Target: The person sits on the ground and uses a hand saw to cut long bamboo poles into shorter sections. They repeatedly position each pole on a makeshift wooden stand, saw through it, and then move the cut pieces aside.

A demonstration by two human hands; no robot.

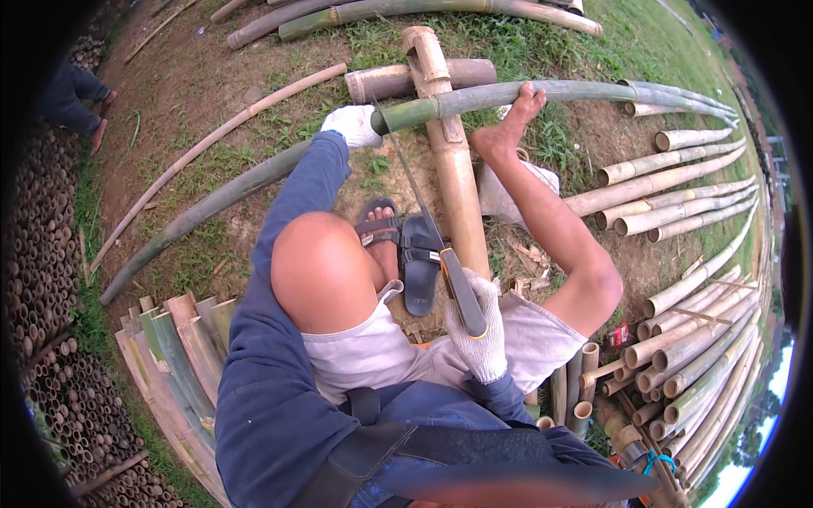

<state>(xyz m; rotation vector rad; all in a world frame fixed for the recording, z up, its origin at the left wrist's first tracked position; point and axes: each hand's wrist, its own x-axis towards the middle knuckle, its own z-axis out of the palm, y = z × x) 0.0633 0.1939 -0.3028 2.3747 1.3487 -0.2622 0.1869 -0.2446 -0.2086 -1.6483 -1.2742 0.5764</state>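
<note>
My right hand (478,330), in a white knit glove, is closed round the dark grip of a handsaw (461,292). Its long thin blade slants up and away to the left, crossing the green bamboo pole (483,97) by the pole's left end. Just left of the blade, my gloved left hand (351,125) is closed on bamboo in line with that pole; its fingers are partly hidden. Beyond my left forearm, a grey-green bamboo length (212,195) slopes down to the left. My bare right foot (512,123) presses on the pole, which rests across an upright-notched bamboo support (453,169).
A sandal (419,267) lies between my legs. Bamboo poles (677,182) lie in rows at right, with a stack (694,381) nearer. Cut bamboo pieces (182,347) stand at lower left. Piled short tubes (51,229) and another person's legs (85,106) are far left.
</note>
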